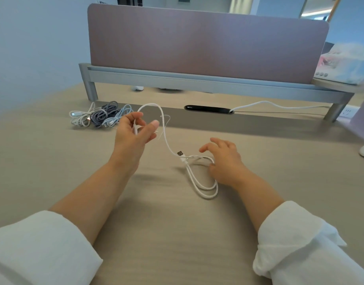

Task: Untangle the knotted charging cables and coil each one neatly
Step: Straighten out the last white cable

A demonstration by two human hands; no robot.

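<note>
1. Black slot cover (208, 109) set in my counter (177, 223): small pale print at its left end, too blurred to read.
2. Pastel box (345, 64), far right: printed pattern and three round marks on its edge, no letters I can make out.
3. No legible text anywhere else.

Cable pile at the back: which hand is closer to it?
Left. The left hand is raised just right of the pile, pinching the white cable. The right hand is much farther right, by that cable's loops.
</note>
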